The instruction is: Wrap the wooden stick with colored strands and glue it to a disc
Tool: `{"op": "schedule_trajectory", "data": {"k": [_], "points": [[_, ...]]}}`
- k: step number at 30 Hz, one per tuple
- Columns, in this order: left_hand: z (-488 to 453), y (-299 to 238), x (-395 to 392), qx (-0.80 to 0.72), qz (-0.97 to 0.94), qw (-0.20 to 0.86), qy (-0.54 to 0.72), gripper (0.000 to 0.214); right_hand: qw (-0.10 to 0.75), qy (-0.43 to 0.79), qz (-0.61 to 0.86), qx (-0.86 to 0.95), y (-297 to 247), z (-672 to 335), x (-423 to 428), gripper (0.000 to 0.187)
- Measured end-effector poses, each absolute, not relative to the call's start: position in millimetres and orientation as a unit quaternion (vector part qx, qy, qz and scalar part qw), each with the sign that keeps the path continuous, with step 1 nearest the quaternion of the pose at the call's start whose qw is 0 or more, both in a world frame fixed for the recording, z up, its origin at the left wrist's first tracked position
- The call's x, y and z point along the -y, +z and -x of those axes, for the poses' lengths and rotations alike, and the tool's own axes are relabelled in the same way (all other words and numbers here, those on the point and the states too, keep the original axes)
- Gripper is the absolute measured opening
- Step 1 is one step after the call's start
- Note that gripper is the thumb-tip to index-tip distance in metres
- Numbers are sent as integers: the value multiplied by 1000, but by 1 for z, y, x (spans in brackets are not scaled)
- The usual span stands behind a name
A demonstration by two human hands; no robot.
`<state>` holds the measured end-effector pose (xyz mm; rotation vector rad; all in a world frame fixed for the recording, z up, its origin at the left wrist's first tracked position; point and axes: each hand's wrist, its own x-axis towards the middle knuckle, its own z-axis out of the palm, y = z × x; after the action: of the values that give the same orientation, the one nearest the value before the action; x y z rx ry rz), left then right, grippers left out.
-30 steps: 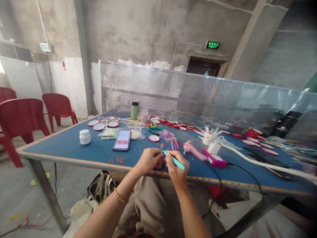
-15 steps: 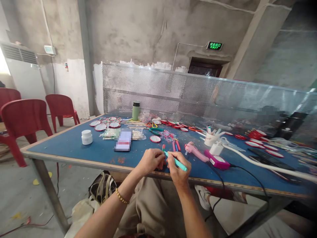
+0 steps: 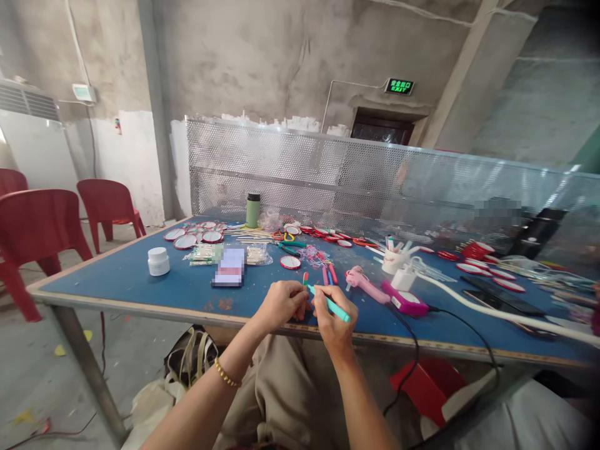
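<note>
- White jar (image 3: 158, 261): upright on the bench (image 3: 117, 284), near its left end.
- Phone (image 3: 229, 267): flat, screen blurred out, lying against plastic-wrapped packs (image 3: 201, 253).
- Left hand (image 3: 284, 303): grip narrow, fingers pinched on a small red-topped piece (image 3: 305, 278) poking up past the fingertips; lower end hidden.
- Red-rimmed disc (image 3: 290, 262): flat, just beyond the left hand.
- Right hand (image 3: 335, 315): grip holds a teal marker (image 3: 338, 310) like a pen, tip at the piece; contact can't be told.
- Pink tool (image 3: 368, 286): right of that hand, beside a magenta box (image 3: 405, 299).
- White cup (image 3: 392, 261): behind the box, pens in it.
</note>
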<state>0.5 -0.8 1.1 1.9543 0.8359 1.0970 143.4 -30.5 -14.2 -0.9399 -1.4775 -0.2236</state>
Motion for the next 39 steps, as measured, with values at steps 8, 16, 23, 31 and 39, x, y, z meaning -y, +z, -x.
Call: {"op": "schedule_trajectory", "data": {"k": [8, 16, 23, 31, 39], "points": [[0, 2, 2, -330, -760, 368, 423, 33, 630, -97, 406, 655, -13, -143, 31, 16], [-1, 2, 1, -332, -757, 370, 424, 32, 623, -99, 408, 660, -11, -141, 33, 17], [0, 1, 0, -336, -766, 356, 417, 32, 619, -100, 412, 661, -11, -142, 32, 18], [-1, -2, -2, -331, -764, 366, 416, 31, 624, -101, 422, 650, -13, -143, 32, 17], [-1, 1, -1, -339, -766, 357, 414, 32, 622, -102, 418, 654, -12, -142, 31, 18]]}}
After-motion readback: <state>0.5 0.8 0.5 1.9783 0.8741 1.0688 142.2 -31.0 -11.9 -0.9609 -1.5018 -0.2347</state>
